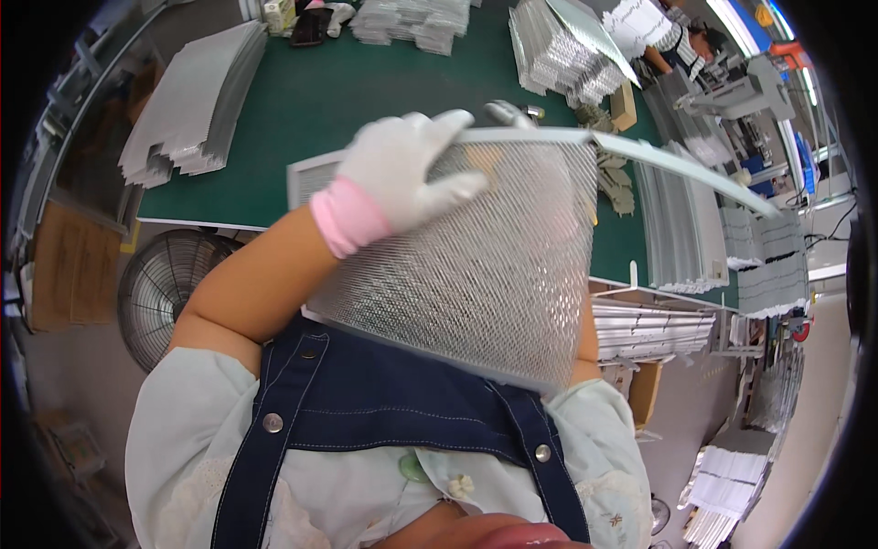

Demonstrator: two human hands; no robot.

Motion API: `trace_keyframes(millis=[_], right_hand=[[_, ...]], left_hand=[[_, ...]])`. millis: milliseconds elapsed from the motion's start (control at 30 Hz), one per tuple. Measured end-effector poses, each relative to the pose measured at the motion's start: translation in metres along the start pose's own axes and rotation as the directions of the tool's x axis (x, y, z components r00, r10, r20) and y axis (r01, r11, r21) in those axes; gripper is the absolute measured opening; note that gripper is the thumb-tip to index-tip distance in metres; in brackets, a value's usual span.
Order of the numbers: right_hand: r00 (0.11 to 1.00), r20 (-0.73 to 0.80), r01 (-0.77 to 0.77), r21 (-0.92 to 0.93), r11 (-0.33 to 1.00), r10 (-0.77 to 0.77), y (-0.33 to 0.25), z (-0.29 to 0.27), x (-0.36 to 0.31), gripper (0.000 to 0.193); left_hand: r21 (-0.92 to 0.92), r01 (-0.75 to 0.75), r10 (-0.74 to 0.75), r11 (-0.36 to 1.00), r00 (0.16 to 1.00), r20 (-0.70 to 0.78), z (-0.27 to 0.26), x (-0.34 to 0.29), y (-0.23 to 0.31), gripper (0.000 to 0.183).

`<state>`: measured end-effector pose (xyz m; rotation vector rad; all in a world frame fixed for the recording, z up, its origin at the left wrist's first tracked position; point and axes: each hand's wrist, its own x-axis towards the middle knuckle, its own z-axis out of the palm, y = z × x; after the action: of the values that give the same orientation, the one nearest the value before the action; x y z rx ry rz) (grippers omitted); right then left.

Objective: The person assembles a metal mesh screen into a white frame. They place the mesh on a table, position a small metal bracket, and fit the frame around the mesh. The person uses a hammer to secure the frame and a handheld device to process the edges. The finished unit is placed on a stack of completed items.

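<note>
A silvery metal mesh panel [457,265] is tilted up in front of my chest, with a pale frame strip along its far edge. My left hand [398,174], in a white glove with a pink cuff, grips that far edge; its fingers lie along the strip and its thumb rests over the mesh. Mostly hidden behind the panel, my right hand [512,114] shows only grey-tipped gloved fingers past the far edge, closed on the frame. From the panel's far right corner a long pale frame strip [686,165] sticks out to the right.
Stacked mesh sheets stand on the green table [302,119]: a left stack [192,101], a back stack [412,23] and a back-right stack [567,50]. Frame strips [677,220] lie at right, near a press-like machine [750,91]. A floor fan [160,293] stands left; another person [681,50] works back right.
</note>
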<state>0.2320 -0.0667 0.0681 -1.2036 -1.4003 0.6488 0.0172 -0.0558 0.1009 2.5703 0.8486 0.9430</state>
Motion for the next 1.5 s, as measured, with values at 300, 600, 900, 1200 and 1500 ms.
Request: trace_keyframes(millis=[300, 600, 900, 1200, 1500], right_hand=[[0.975, 0.192, 0.105, -0.846, 0.522, 0.114, 0.1, -0.014, -0.086, 0.04], [0.917, 0.329, 0.397, -0.809, 0.433, -0.225, 0.06, -0.103, -0.148, 0.005], [0.759, 0.615, 0.632, -0.617, 0.468, -0.214, -0.018, -0.063, -0.063, 0.026], [0.55, 0.77, 0.766, -0.619, 0.171, 0.325, -0.005, -0.019, -0.048, 0.026], [0.545, 0.68, 0.707, -0.687, 0.166, 0.491, 0.0, -0.009, -0.036, 0.028]], left_hand=[[-0.089, 0.306, -0.274, 0.948, 0.925, 0.264, 0.009, 0.005, -0.061, 0.039], [0.091, 0.342, -0.346, 0.935, 0.826, 0.445, 0.072, -0.014, -0.087, 0.043], [0.147, 0.201, -0.246, 0.968, 0.673, 0.697, 0.068, 0.001, -0.072, 0.066], [0.113, 0.154, -0.189, 0.982, 0.702, 0.687, 0.075, -0.006, -0.077, 0.072], [0.049, 0.114, -0.115, 0.992, 0.688, 0.717, 0.077, -0.005, -0.078, 0.075]])
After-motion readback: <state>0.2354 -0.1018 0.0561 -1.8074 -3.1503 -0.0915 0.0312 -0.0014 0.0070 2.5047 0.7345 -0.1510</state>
